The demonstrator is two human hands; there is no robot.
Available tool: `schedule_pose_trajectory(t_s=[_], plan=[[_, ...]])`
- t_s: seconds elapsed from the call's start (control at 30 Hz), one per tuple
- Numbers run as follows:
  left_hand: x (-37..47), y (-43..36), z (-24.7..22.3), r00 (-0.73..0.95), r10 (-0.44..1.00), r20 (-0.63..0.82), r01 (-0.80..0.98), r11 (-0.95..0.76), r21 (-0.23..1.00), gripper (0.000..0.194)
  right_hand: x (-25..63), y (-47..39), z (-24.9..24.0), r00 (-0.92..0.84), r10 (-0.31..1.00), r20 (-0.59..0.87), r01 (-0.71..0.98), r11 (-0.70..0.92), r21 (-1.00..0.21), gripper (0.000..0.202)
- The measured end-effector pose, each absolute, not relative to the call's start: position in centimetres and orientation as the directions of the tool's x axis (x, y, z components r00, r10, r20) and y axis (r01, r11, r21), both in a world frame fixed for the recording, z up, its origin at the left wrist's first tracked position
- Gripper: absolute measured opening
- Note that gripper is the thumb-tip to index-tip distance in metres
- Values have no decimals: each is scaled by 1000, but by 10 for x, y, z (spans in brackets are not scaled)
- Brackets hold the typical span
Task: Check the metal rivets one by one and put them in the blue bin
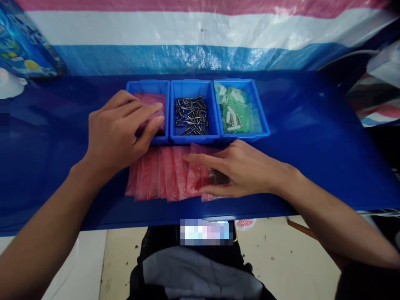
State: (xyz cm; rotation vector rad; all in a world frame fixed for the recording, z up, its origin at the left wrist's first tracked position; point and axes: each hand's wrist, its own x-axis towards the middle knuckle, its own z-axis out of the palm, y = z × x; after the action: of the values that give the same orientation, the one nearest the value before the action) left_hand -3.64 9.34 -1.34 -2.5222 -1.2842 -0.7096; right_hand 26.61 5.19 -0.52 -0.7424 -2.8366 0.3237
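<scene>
My left hand reaches over the left blue bin, its fingers stretched across the pink plastic bags inside, thumb apart from the index finger. My right hand lies over the right end of a row of overlapping pink zip bags on the table. Its index finger and thumb are spread, touching the bags. Beneath that hand, the end bag seems to hold something dark, partly hidden. Dark metal pop rivets fill the middle bin. Green bags with white plugs and screws lie in the right bin.
Three blue bins stand side by side on the blue table. Behind is a striped plastic sheet. A white device sits at far left. A phone with blurred screen rests on my lap below the table edge.
</scene>
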Motion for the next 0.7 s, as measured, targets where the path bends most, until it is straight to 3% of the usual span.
schedule_pose_trajectory(t_s=[0.07,0.3,0.6,0.7], plan=[[-36,93,-14,530,672,517,790,-612,-14,38,266,52,-4,-855,516,50,489,835,-253,68],[-35,91,-16,541,658,524,781,-624,-21,36,268,54,-4,-859,511,2,487,821,-298,58],[-32,93,-17,693,481,536,570,-821,-1,47,267,57,-5,-872,486,56,433,820,-374,40],[-31,92,-19,683,470,559,575,-818,-14,43,265,56,-4,-854,490,177,406,839,-362,29]])
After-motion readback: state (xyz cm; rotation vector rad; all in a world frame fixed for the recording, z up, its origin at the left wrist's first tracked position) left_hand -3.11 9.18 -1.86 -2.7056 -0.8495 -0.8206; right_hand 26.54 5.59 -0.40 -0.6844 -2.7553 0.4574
